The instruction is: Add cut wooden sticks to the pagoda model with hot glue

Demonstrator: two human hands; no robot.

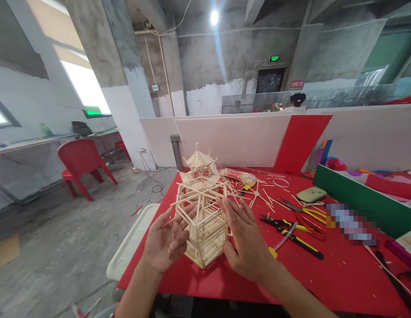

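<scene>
A hexagonal frame of thin wooden sticks (205,240) stands on the red tabletop (212,282), with spoke-like sticks crossing its top. My left hand (169,238) is at its left side, palm turned up and fingers spread, some fingertips close to the upper sticks. At the right side is my right hand (241,236), its fingers extended along the frame's edge. Neither hand shows anything gripped; whether the fingertips touch the sticks is hard to tell. Behind the frame rises a stick-built pointed roof (199,161).
Pliers with yellow-black handles (303,244) and other cutters lie right of the frame. Loose sticks (258,194) scatter behind them, near a green case (311,194). A green board (354,203) edges the right. A red chair (82,159) stands left; a person (296,104) is beyond the partition.
</scene>
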